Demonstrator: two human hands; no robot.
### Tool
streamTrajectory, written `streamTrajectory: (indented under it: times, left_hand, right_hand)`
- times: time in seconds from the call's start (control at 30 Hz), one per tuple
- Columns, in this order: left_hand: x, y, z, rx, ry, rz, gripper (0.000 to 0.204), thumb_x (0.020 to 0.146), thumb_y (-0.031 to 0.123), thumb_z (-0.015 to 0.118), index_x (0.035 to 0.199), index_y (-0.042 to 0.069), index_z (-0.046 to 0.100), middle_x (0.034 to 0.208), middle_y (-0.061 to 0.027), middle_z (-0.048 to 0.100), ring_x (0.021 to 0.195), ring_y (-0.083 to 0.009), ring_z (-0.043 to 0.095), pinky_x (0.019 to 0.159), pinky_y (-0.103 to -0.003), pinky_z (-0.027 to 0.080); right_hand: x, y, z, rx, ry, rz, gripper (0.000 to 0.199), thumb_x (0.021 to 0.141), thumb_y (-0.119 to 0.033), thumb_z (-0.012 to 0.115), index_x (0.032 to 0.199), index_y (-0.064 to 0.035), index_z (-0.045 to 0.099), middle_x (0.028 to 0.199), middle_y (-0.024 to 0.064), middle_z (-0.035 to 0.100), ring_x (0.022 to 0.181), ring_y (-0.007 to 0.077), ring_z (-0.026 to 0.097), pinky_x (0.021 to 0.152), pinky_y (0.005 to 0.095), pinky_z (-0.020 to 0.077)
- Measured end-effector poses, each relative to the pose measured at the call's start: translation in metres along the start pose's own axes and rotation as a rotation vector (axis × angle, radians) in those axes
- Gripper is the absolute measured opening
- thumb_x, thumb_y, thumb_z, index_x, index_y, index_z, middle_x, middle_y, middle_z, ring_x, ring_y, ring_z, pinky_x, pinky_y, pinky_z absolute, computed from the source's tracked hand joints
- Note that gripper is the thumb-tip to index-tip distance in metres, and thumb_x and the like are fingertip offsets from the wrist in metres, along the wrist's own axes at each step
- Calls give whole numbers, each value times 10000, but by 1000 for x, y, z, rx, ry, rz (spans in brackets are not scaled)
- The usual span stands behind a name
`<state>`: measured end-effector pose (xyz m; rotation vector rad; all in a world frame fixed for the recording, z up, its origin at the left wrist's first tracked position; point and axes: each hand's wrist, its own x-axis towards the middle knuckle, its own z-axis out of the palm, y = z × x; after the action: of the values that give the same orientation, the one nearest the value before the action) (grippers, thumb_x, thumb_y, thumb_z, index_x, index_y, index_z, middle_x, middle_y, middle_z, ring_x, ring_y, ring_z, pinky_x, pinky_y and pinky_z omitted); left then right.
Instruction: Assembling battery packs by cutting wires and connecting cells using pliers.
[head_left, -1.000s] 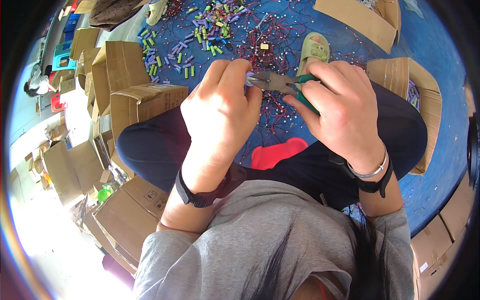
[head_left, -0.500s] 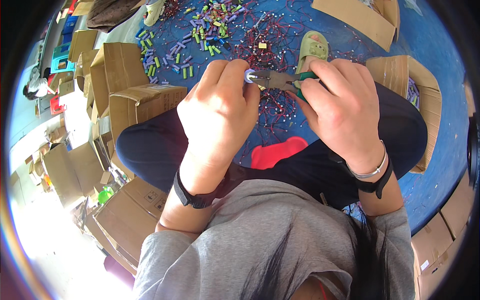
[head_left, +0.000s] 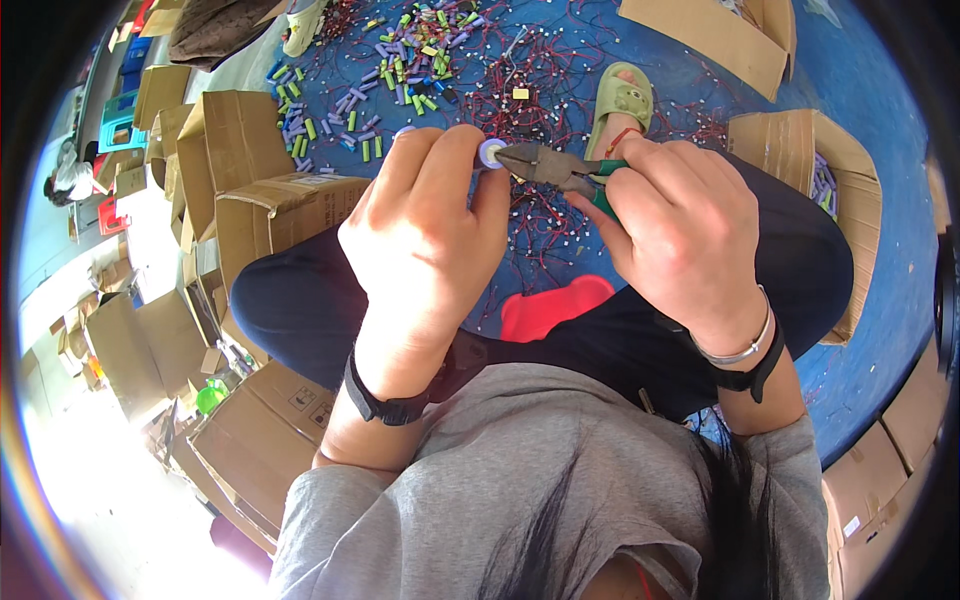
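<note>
My left hand (head_left: 425, 230) is closed around a purple cylindrical battery cell (head_left: 490, 153), whose pale round end shows past the fingertips. In my right hand (head_left: 685, 230) is a pair of cutting pliers (head_left: 545, 164) with dark metal jaws and green handles. The pliers' tip is at the cell's end; whether the jaws grip anything there is too small to tell. Most of the cell is hidden by the left fingers. Both hands are raised above the floor, in front of my knees.
Purple and green battery cells (head_left: 420, 60) lie scattered on the blue floor beside tangled red and black wires (head_left: 545, 95). A red plastic piece (head_left: 555, 308) sits between my legs. Open cardboard boxes (head_left: 245, 140) stand at left; another box (head_left: 850, 220) at right holds purple cells.
My left hand has shifted slightly left and tilted, showing more of the cell's round end. The pliers have moved slightly left with it.
</note>
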<state>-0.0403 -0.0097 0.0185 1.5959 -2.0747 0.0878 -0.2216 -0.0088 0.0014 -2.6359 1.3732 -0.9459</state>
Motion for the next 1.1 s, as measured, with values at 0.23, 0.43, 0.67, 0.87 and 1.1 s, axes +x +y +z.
streamTrajectory:
  times: [0.23, 0.43, 0.67, 0.87, 1.1]
  left_hand:
    - [-4, -5, 9, -145, -44, -50, 125, 692, 107, 703, 787, 98, 622, 711, -26, 583, 568, -211, 587, 490, -284, 462]
    - [-6, -7, 6, -305, -37, -177, 159, 679, 106, 740, 776, 58, 625, 689, -60, 595, 578, -186, 596, 516, -276, 461]
    - [-5, -5, 5, -208, -23, -122, 152, 687, 113, 728, 790, 71, 626, 712, -49, 597, 581, -204, 597, 507, -285, 467]
    - [-6, -7, 7, -76, 0, -46, 182, 653, 105, 720, 809, 96, 627, 754, -34, 598, 581, -209, 595, 502, -288, 473]
    - [-6, -5, 8, -29, -12, -13, 238, 623, 98, 726, 841, 107, 631, 765, -23, 590, 585, -196, 599, 510, -278, 477]
  right_hand:
    - [4, 3, -9, 644, -106, 259, 362, 714, -211, 723, 575, -38, 438, 525, 100, 376, 463, 251, 439, 440, 329, 316]
    - [2, 12, 7, 367, -37, 219, 305, 690, -202, 729, 608, -27, 493, 619, 97, 478, 546, 270, 505, 468, 340, 376]
    - [3, 8, 3, 305, -93, 96, 250, 638, -188, 746, 622, -50, 538, 741, 68, 524, 660, 261, 527, 568, 351, 415]
    - [2, 8, 6, 256, -73, 48, 248, 611, -252, 752, 655, -67, 593, 793, 36, 531, 720, 228, 526, 633, 347, 404]
    - [0, 8, 6, 204, -82, 49, 225, 617, -274, 738, 660, -92, 612, 784, 16, 520, 746, 199, 518, 659, 328, 388]
